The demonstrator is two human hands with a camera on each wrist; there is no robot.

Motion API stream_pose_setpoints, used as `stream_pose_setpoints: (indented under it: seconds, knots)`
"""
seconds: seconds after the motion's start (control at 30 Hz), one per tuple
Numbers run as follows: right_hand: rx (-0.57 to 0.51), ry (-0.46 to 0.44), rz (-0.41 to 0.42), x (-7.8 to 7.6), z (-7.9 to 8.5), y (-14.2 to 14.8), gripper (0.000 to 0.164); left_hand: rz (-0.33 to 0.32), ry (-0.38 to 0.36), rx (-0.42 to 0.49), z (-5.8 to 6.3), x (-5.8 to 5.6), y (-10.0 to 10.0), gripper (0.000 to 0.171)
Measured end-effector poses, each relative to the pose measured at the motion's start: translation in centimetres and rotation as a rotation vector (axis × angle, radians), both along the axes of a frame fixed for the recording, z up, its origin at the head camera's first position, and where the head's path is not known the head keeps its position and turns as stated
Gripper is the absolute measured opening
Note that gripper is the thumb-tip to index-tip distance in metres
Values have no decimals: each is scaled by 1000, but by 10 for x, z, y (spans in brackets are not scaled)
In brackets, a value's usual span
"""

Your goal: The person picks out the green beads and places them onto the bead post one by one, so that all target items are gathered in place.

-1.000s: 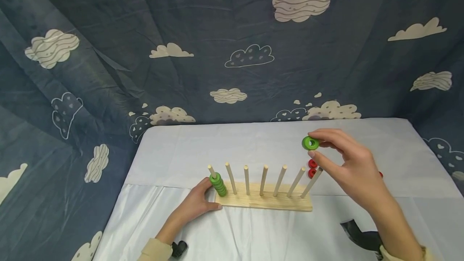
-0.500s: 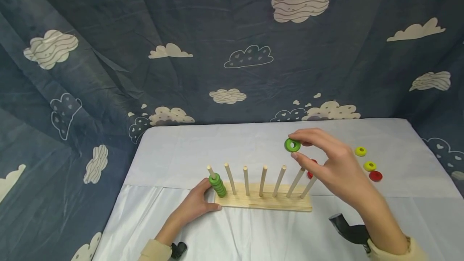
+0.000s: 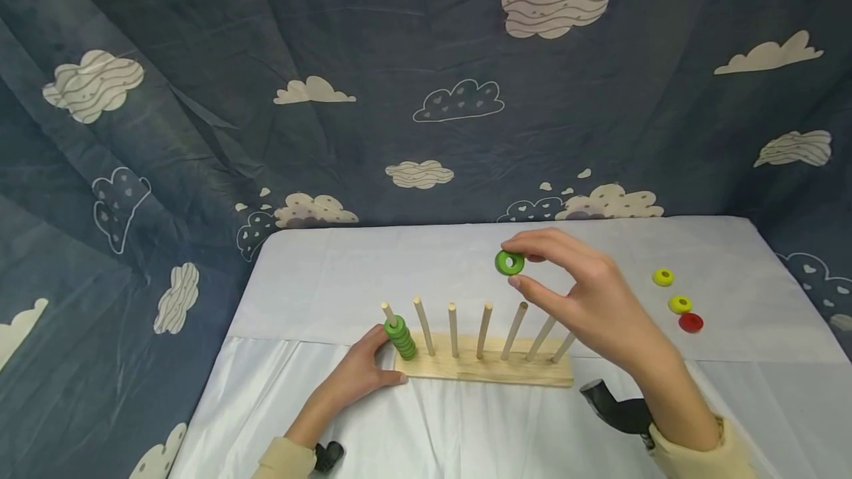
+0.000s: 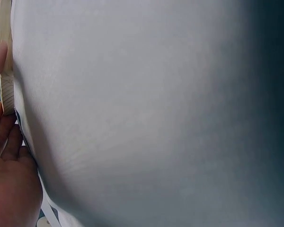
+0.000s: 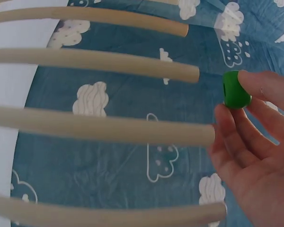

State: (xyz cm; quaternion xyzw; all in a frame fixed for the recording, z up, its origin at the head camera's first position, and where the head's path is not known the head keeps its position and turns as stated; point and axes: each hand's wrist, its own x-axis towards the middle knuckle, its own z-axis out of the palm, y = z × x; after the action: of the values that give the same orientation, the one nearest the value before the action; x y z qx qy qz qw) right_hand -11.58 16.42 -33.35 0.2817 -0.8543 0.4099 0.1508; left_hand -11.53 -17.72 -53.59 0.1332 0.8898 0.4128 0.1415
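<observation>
My right hand (image 3: 592, 298) pinches a green ring (image 3: 501, 263) between thumb and fingers, above and behind the wooden peg stand (image 3: 492, 372). In the right wrist view the green ring (image 5: 236, 91) is seen edge-on, apart from the bare pegs (image 5: 132, 127). My left hand (image 3: 359, 372) grips the stand's left end, with the thumb at the front edge and the fingers round the end and behind. Several green rings (image 3: 402, 341) are stacked on the leftmost peg, whose tip sticks out above them. The other pegs carry nothing. The left wrist view catches only the stand's end (image 4: 7, 92).
Two yellow rings (image 3: 680, 304) and a red ring (image 3: 691, 323) lie on the white cloth at the right. A dark cloud-patterned curtain (image 3: 373, 139) hangs behind the table. A black strap piece (image 3: 615, 409) sticks out from my right wrist.
My right hand has moved left with the green ring, from beyond the stand's right end to over its right half. The yellow rings came into view; the other red ones became hidden.
</observation>
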Motion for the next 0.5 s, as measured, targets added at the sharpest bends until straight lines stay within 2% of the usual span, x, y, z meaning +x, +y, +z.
stream_pose_setpoints:
  seconds: [0.5]
  knots:
    - [-83,-40,102,-6,-2,-21,46,-1,-11,-5,0,-1,0,78]
